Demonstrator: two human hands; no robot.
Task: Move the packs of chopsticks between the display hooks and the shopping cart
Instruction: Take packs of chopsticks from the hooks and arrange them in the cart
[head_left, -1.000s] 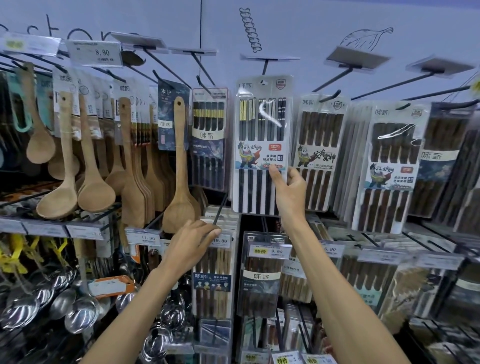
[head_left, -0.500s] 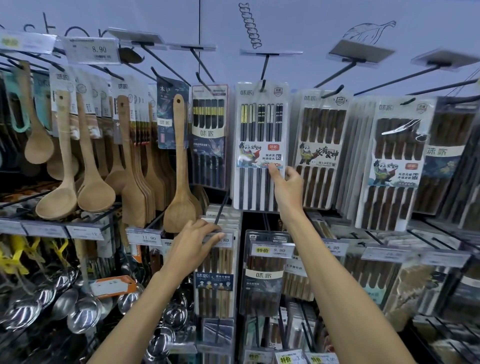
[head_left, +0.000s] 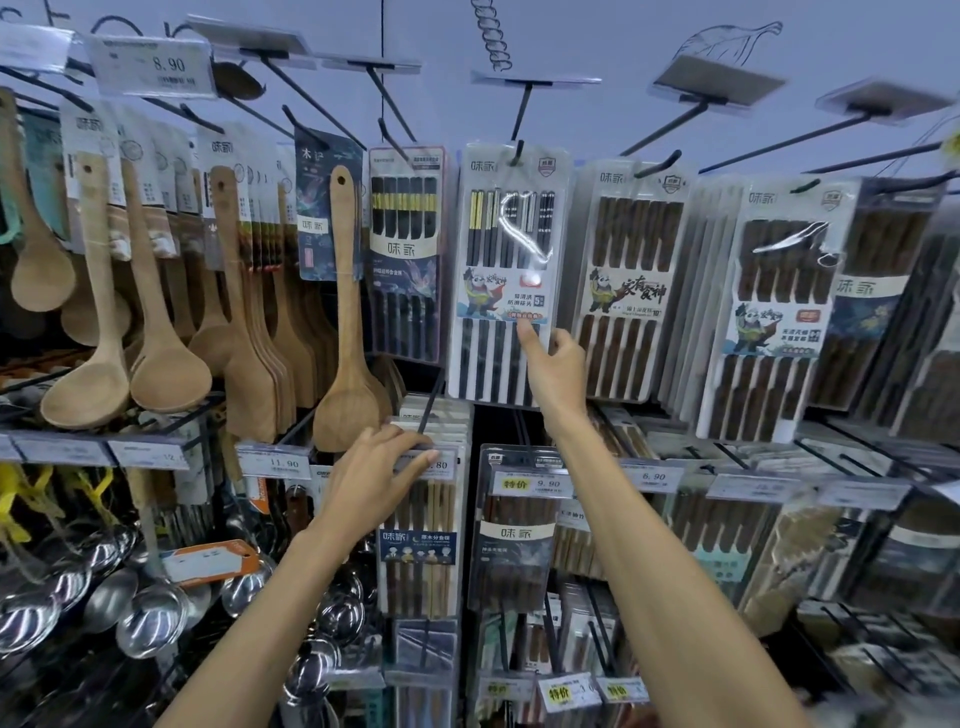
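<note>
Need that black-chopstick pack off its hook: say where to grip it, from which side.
Grip the pack by its lower right edge, from the front, where the right hand holds it. It hangs flat on one hook through its top hole, neighbours close either side; the lower edge is free.

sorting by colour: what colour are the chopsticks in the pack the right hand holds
Black, some yellow-topped, in the pack; head view.

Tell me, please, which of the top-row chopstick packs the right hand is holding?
The white pack of black chopsticks with the panda label, on the centre hook: the right hand pinches its lower right edge. The packs beside it hang untouched.
</note>
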